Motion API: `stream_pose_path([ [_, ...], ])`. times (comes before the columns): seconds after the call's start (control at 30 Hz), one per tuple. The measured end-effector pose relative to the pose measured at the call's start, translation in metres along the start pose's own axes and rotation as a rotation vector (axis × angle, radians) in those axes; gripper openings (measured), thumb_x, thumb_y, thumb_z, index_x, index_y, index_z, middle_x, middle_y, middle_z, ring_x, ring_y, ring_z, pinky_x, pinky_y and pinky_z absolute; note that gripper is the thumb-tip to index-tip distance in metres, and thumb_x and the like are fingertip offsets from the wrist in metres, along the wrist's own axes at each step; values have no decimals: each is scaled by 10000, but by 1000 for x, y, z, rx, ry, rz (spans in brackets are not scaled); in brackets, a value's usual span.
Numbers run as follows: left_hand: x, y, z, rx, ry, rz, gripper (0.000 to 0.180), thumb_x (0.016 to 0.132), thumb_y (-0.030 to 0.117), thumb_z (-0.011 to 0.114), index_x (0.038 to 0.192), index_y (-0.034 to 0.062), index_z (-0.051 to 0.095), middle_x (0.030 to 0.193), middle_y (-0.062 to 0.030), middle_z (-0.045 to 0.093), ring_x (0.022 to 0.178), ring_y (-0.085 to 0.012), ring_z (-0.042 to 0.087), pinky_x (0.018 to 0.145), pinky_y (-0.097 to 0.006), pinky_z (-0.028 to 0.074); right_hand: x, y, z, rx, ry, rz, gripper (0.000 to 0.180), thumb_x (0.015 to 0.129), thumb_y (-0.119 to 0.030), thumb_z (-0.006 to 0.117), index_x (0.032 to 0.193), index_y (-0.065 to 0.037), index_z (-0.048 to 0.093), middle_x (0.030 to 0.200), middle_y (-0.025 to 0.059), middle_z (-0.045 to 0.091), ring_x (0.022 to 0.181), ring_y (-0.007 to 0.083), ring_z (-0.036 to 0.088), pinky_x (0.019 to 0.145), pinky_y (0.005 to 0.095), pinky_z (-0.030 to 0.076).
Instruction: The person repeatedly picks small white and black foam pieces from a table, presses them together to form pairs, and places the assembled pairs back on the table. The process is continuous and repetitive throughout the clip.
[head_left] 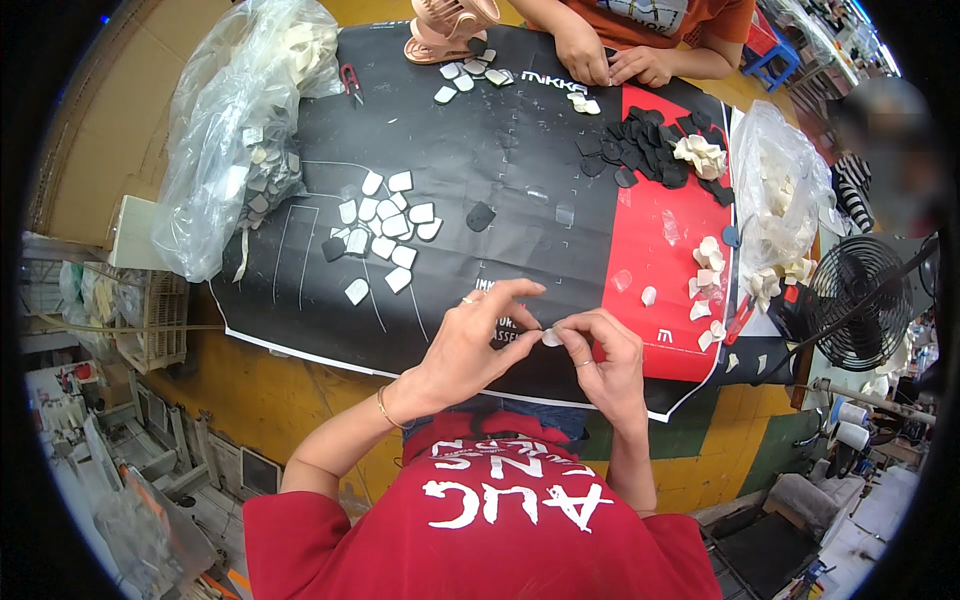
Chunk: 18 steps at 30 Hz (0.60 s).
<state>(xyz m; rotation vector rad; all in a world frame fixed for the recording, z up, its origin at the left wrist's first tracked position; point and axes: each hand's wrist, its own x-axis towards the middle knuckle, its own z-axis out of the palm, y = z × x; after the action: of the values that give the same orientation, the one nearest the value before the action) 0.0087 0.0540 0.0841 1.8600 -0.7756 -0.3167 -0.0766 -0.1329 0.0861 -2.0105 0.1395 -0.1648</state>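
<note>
At the far left a clear plastic bag stuffed with pale pieces slumps on the edge of the tabletop, which is covered by a black and red printed sheet. Just right of the bag, a cluster of white rounded pads lies spread on the black part, with one black pad a little apart to their right. Nearer the person, the left hand and the right hand meet above the sheet's near edge. The fingers of both hands are pinched together on one small white piece, held between the two hands just over the sheet. Farther right, on the red part, a heap of black pads sits beside more white pieces, and a second clear bag rests at the tabletop's right edge. Beyond it stands a black fan. Across the tabletop, another person's hands rest on the sheet.
</note>
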Motion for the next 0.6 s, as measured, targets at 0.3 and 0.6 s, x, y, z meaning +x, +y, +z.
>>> stream_pose_path([
  [0.3, -12, -1, 28, -504, 75, -361, 208, 880, 92, 754, 1044, -31, 724, 933, -84, 737, 867, -123, 665, 835, -291, 524, -11, 14, 29, 445, 77, 102, 100, 1024, -68, 575, 1070, 20, 573, 1016, 29, 521, 918, 100, 564, 833, 242, 455],
  [0.6, -14, -6, 9, -166, 49, -153, 141, 881, 97, 717, 973, -7, 742, 831, -124, 729, 753, -219, 685, 716, -329, 517, -11, 15, 20, 298, 12, 104, 127, 897, -34, 742, 988, 36, 689, 996, 69, 664, 880, 119, 615, 799, 252, 489],
])
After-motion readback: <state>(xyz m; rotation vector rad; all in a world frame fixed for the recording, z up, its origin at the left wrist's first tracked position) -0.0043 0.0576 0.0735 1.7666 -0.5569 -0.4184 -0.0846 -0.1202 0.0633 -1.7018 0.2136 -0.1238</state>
